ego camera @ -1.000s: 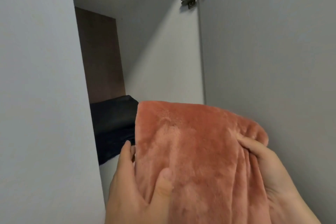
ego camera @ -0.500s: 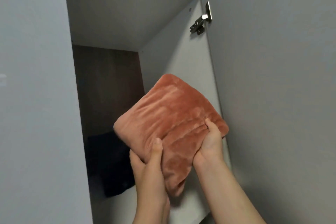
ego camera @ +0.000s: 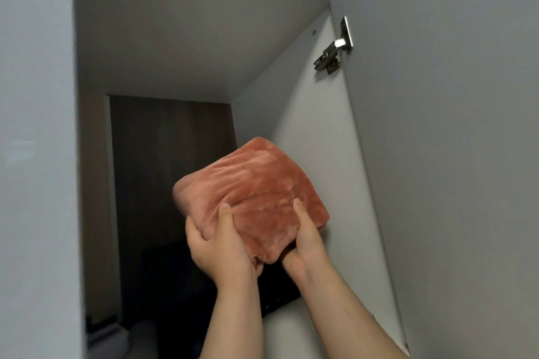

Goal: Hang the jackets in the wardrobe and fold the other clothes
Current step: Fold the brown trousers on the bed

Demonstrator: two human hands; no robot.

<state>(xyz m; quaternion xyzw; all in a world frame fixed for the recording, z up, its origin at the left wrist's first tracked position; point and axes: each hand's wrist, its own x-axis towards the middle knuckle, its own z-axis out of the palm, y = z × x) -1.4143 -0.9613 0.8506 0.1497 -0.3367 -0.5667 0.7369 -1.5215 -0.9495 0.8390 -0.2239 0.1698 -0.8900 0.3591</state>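
A folded, fluffy terracotta-pink garment is held up inside an open wardrobe compartment, above a dark folded pile. My left hand grips its near left edge, thumb on top and fingers underneath. My right hand grips the near right edge the same way. The bundle is tilted, its far end higher, and close to the compartment's right inner wall. Whether its underside touches the dark pile is hidden.
The wardrobe's open door stands at the right with a metal hinge. A grey panel bounds the left. A shelf underside roofs the compartment; its back wall is dark brown.
The folded pink garment has moved away from me and deeper into the compartment, over the dark pile. Both hands kept their grip, and the view has tilted upward.
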